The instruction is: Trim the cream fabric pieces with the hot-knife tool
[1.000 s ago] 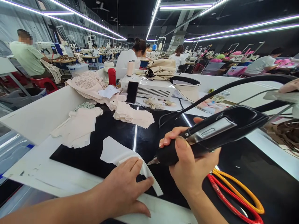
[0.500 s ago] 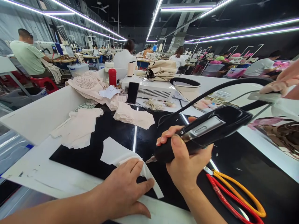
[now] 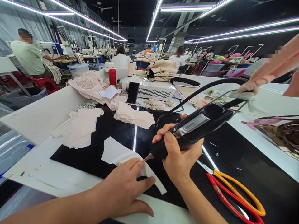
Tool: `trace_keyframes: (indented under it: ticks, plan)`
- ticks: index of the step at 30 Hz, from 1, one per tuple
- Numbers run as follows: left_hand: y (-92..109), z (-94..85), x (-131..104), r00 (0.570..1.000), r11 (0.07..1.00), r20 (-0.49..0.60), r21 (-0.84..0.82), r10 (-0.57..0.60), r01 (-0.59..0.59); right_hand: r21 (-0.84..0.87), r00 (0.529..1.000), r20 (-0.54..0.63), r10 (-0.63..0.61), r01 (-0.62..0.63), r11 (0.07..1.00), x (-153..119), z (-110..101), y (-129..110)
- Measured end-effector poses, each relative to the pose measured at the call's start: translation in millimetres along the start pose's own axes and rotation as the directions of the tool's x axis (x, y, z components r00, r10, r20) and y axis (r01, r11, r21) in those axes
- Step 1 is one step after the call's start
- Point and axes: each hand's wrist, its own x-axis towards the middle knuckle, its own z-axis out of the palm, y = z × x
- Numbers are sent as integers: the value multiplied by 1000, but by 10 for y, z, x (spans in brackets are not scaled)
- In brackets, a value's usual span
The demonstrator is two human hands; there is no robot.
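Observation:
My left hand (image 3: 130,186) lies with its fingers spread, pressing a curved piece of white fabric (image 3: 114,151) onto the black board (image 3: 93,161). Wrapped round a black handheld tool (image 3: 191,129) is my right hand (image 3: 179,155); the tool is tilted, and its thin metal tip reaches the fabric's edge beside my left fingertips. A thick black cable runs from the tool's upper end, where another person's hand (image 3: 257,82) touches the cable and a translucent wrapping. Scissors (image 3: 233,193) with orange and red handles lie to the right of my right forearm.
Pale fabric stacks (image 3: 134,116) and loose pieces (image 3: 80,127) lie behind. Farther back stand a phone (image 3: 133,92), a red bottle (image 3: 112,77) and a white machine box (image 3: 149,88). Brown straps (image 3: 285,133) are at right. People sit at sewing machines beyond.
My right hand and the tool have moved slightly left, bringing the tip to the fabric. The other person's hand has shifted left with the cable. My left hand has barely moved.

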Motion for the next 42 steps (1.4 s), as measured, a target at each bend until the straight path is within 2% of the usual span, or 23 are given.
trace_keyframes:
  ticks: [3,5,10,16,22,33,39,42]
  plan:
    - [-94,-194,12,999,999,24,-25,-30,31,-16,1000,11,-4,4,1000,48,-3,20]
    - [-199,-296,-10,999,1000,50,-10,-11,11,-23,1000,13,-6,6,1000,100,-20,14]
    - [-369,-338,-106,990,999,137,42,24,-30,-19,999,-30,26,-27,999,205,-116,-138]
    - [-199,-234,-27,973,972,210,231,-96,46,-2,999,-29,38,-38,999,68,-218,-396]
    - [-11,-222,64,962,940,233,336,-145,60,35,997,-25,66,-66,997,-122,-293,-551]
    - [48,-259,86,957,929,233,360,-175,82,51,996,-47,70,-67,996,-184,-328,-449]
    - [57,-237,48,988,927,126,374,-84,31,23,997,-41,63,-62,998,-211,-321,-425]
    - [88,-214,-11,989,932,103,356,-105,62,8,997,-49,60,-60,998,-223,-318,-421]
